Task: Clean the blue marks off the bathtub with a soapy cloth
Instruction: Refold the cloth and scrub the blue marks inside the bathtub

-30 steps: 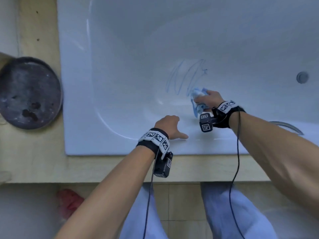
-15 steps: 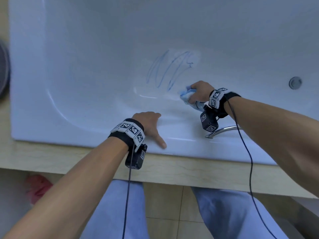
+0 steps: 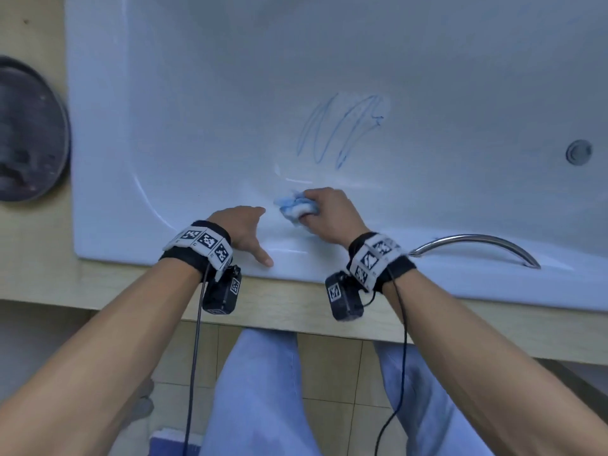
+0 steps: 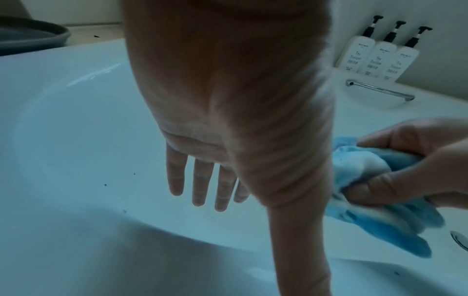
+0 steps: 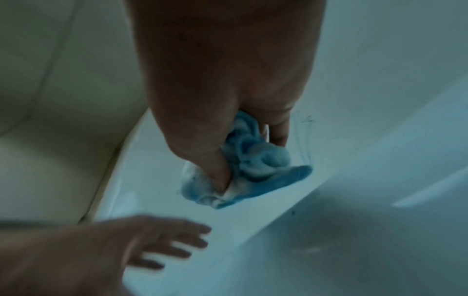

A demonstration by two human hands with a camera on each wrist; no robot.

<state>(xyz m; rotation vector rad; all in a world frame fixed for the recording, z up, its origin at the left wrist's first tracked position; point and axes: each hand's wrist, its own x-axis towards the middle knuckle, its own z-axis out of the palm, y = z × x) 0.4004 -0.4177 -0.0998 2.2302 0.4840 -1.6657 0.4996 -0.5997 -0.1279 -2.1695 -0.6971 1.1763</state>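
Blue scribbled marks [image 3: 342, 133] run across the inner wall of the white bathtub [image 3: 197, 93]. My right hand [image 3: 324, 210] grips a bunched blue cloth [image 3: 296, 207] white with foam, held against the near inner slope below the marks. From the left wrist the cloth [image 4: 375, 192] shows wadded in the right hand's [image 4: 410, 166] fingers; from the right wrist the cloth [image 5: 253, 166] sits just beside the marks [image 5: 305, 144]. My left hand [image 3: 245, 230] rests on the tub's near rim, its fingers [image 4: 200, 182] straight and spread down the inside.
A chrome grab handle [image 3: 477, 245] sits on the near rim to the right. The round drain fitting [image 3: 578, 152] is on the tub wall at far right. A dark round basin [image 3: 29, 133] stands on the wooden surround at left. Three pump bottles [image 4: 377, 54] line the far ledge.
My right hand has drawn the cloth down and toward me, away from the blue marks to the near slope beside my left hand. The left hand stays on the rim.
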